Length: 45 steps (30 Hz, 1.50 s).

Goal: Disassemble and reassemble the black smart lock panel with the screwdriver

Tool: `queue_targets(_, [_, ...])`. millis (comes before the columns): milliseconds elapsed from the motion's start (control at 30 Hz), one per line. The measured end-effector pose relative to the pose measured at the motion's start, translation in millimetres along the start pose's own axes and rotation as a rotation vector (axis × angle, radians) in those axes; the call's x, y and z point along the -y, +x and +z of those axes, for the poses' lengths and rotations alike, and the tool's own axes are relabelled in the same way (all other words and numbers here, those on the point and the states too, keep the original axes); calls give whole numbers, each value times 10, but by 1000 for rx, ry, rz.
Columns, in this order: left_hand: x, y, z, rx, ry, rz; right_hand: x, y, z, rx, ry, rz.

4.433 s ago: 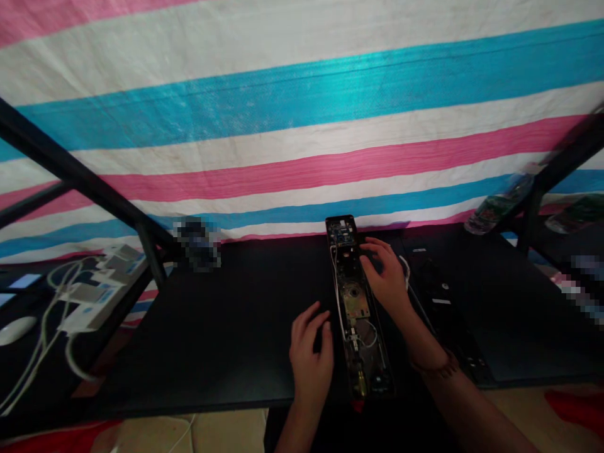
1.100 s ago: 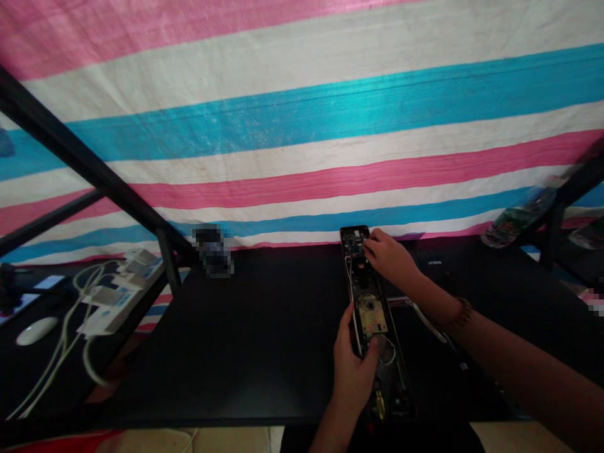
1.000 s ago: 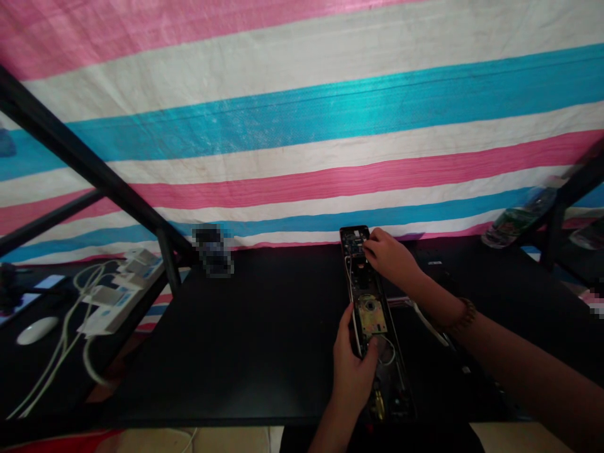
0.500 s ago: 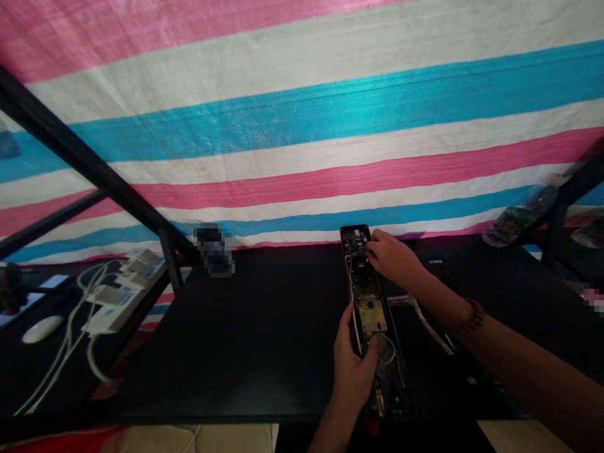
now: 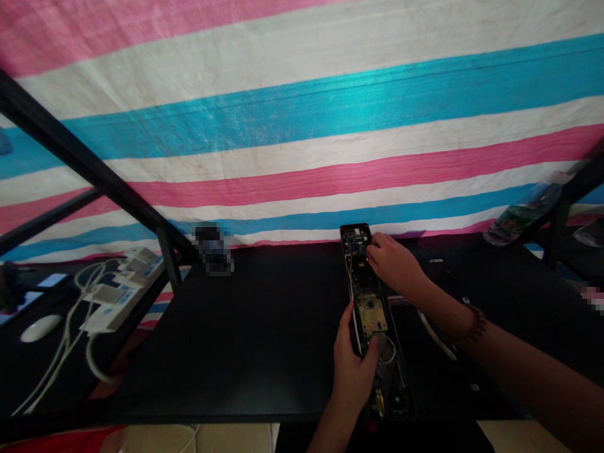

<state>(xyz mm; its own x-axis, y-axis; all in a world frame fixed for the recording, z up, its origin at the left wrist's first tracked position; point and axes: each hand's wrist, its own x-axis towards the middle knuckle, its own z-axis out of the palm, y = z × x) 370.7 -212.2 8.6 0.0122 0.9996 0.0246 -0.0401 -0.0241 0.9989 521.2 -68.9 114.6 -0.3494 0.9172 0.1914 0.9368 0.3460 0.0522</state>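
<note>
A long, narrow black housing point(image 5: 364, 275), which looks like an opened electronic door lock panel, lies lengthwise with its inside facing up. Inside it are a circuit board point(image 5: 355, 240) at the far end, a brass-coloured plate point(image 5: 374, 316) with a round hub, thin white wires and a brass piece point(image 5: 380, 402) near the front. My left hand point(image 5: 353, 368) grips the panel's lower half, thumb over the inside and fingers along the left side. At the far right edge, beside the circuit board, my right hand point(image 5: 395, 261) has its fingertips pinched together; whatever they hold is hidden.
The black table point(image 5: 236, 340) backs onto a striped sheet point(image 5: 302, 145). A plastic bottle point(image 5: 514, 223) leans at the right rear. On the left are a power strip point(image 5: 111, 311) with cables, a white mouse point(image 5: 41, 328) and a blurred dark object point(image 5: 213, 248). A whitish strip point(image 5: 436, 336) lies under my right forearm.
My right forearm has shifted slightly down, covering more of the whitish strip, while its fingertips stay near the circuit board. My left hand and the panel hold nearly the same place.
</note>
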Motion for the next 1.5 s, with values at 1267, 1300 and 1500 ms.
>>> queue_targets(1267, [-8, -13, 5, -2, 59, -5, -44, 52, -32, 35, -49, -98])
queue_targets(1300, [-4, -13, 7, 0, 57, -10, -50, 61, -25, 31, -51, -112])
queue_targets(1500, [-3, -9, 12, -5, 38, -6, -104, 111, 21, 10, -9, -140])
